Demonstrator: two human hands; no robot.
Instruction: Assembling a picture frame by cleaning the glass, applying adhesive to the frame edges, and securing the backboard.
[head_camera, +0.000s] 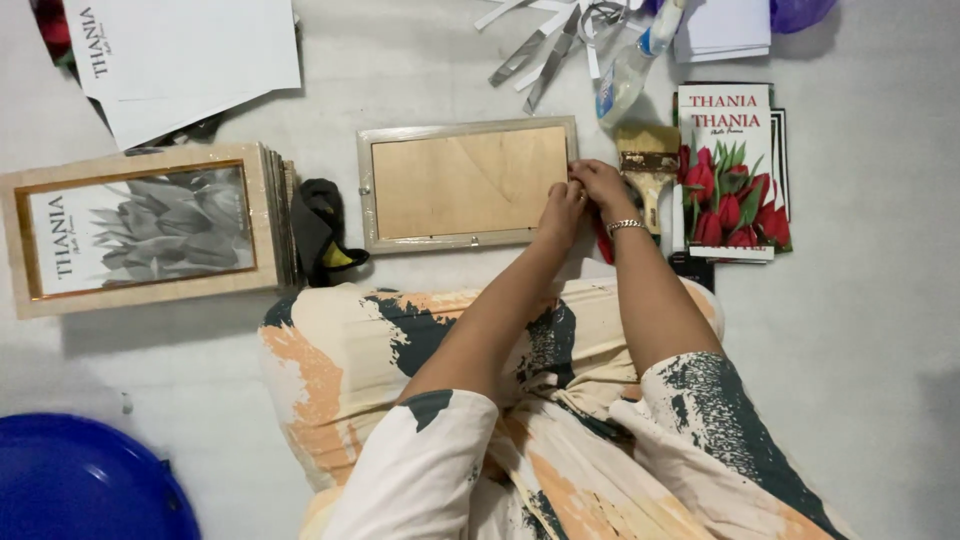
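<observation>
A picture frame (465, 183) lies face down on the floor, its plywood backing up inside a pale wooden border. Both hands meet at the frame's right edge. My left hand (562, 208) rests on the lower right corner of the backing, fingers curled. My right hand (601, 184), with a bracelet on the wrist, pinches at the same right edge just above it. What the fingers grip is too small to make out.
A stack of finished frames (140, 230) with a grey flower print lies left. A black cloth (320, 228) sits beside it. A paintbrush (648, 165), tulip prints (730, 170), a spray bottle (630, 65), paper sheets (180, 50), metal strips (540, 50) and a blue bowl (80, 485) surround me.
</observation>
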